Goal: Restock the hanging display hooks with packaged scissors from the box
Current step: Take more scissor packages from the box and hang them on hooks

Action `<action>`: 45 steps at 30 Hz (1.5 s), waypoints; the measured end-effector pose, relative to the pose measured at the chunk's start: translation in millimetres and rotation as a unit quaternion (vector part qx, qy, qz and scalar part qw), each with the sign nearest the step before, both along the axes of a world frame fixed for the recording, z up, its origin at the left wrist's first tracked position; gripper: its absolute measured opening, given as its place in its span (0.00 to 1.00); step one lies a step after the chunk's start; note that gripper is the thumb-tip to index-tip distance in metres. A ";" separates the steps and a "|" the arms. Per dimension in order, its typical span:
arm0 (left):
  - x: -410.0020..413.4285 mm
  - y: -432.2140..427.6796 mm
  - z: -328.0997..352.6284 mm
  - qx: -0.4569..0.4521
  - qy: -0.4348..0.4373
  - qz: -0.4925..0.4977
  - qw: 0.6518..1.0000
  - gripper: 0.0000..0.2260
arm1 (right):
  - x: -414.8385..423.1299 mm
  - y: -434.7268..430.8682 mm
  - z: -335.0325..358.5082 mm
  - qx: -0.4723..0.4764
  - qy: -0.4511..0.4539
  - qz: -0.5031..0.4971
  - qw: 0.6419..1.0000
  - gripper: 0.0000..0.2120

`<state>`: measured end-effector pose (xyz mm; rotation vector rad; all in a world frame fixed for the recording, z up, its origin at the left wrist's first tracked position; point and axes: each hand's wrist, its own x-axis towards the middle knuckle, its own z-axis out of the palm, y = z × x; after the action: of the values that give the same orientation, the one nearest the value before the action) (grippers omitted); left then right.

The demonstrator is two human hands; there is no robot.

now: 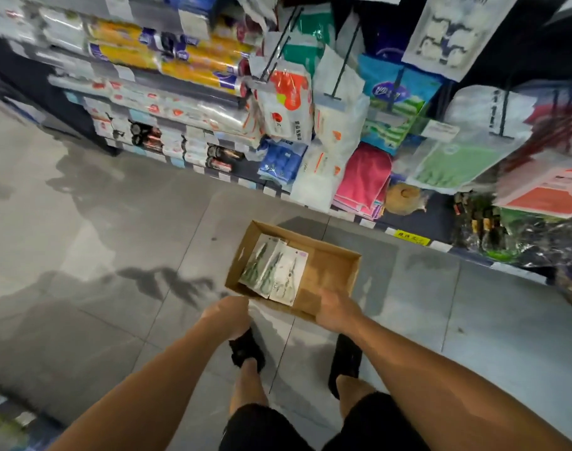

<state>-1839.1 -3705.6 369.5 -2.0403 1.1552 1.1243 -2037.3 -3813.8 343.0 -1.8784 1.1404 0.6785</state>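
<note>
Your left hand (227, 315) shows only its back, just short of the near-left corner of the box (338, 266). Its fingers are out of sight, so I cannot tell whether they are spread or pinching anything. Your right hand (338, 309) lies over the box's near wall, and blur hides its fingers too. One cardboard box stands on the floor (115, 255). The packaged scissors (274, 271) lie fanned in its left half: three packs can be counted, perhaps a fourth beneath. Two bare hooks (343, 65) jut from the display above, among blurred hanging packets. Two dark shoes (247, 351) show below your hands
</note>
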 end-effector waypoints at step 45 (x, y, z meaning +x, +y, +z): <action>101.3 -57.7 -573.8 -0.167 -0.073 0.373 0.910 0.45 | 142.0 26.4 -594.7 -0.059 0.169 -0.553 0.814 0.46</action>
<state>-1737.8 -3763.4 -204.3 -2.9119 0.4974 1.1104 -1895.3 -3787.4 -251.7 -0.8636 2.2297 0.2375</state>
